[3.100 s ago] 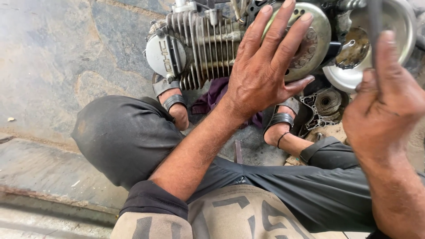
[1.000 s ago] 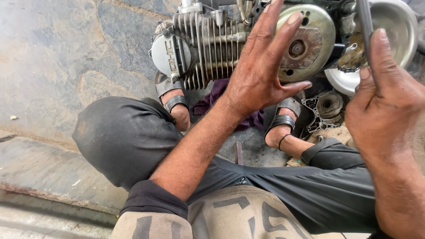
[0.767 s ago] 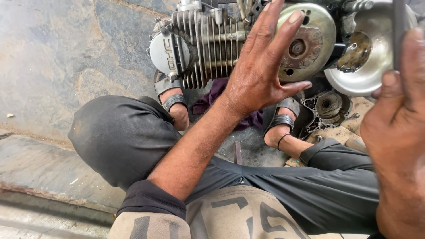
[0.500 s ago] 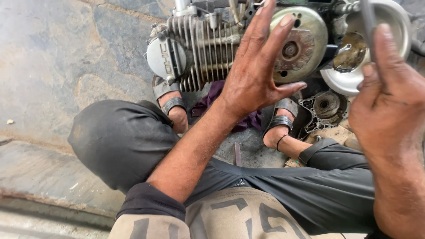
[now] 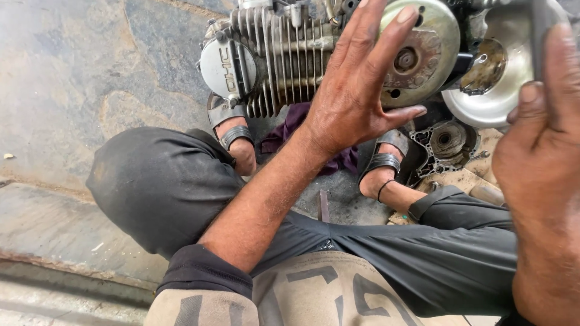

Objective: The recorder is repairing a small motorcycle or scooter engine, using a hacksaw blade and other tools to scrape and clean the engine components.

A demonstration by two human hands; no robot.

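The engine (image 5: 272, 60) stood on the stone floor (image 5: 72, 78) before the sandalled feet. The left hand (image 5: 356, 99) lay open against the flywheel (image 5: 423, 51); the right hand (image 5: 544, 133) was clamped on a dark tool (image 5: 539, 33). A tool slip could strike the splayed fingers.

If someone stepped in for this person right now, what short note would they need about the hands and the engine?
Left hand: open, fingers spread, palm braced against the round flywheel on the engine.
Right hand: raised at the right edge, shut on a dark metal tool; its end is out of view.
Engine lies on the stone floor between the person's sandalled feet; the shiny side cover is beside the flywheel, and a purple rag lies under it.
Done: the cover is off.
Left: the flywheel is still mounted.
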